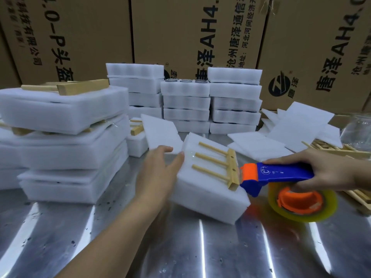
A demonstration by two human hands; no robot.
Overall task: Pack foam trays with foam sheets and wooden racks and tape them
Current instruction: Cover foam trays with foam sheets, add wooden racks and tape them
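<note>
A white foam tray (208, 195) lies tilted on the metal table (180, 247), with a wooden rack (222, 167) lying on top of it. My left hand (158, 171) rests with straight fingers against the tray's left side. My right hand (329, 169) grips a blue and orange tape dispenser (277, 175) whose orange head touches the rack's end at the tray's right edge. A roll of clear tape (301, 201) sits on the dispenser. Loose foam sheets (259, 145) lie behind the tray.
Packed foam trays with racks are stacked at the left (66, 137). Three stacks of foam trays (186, 103) stand at the back before cardboard boxes (180, 31). More foam sheets (301, 125), loose wooden racks (341, 149) and a clear bag (359, 129) lie at the right.
</note>
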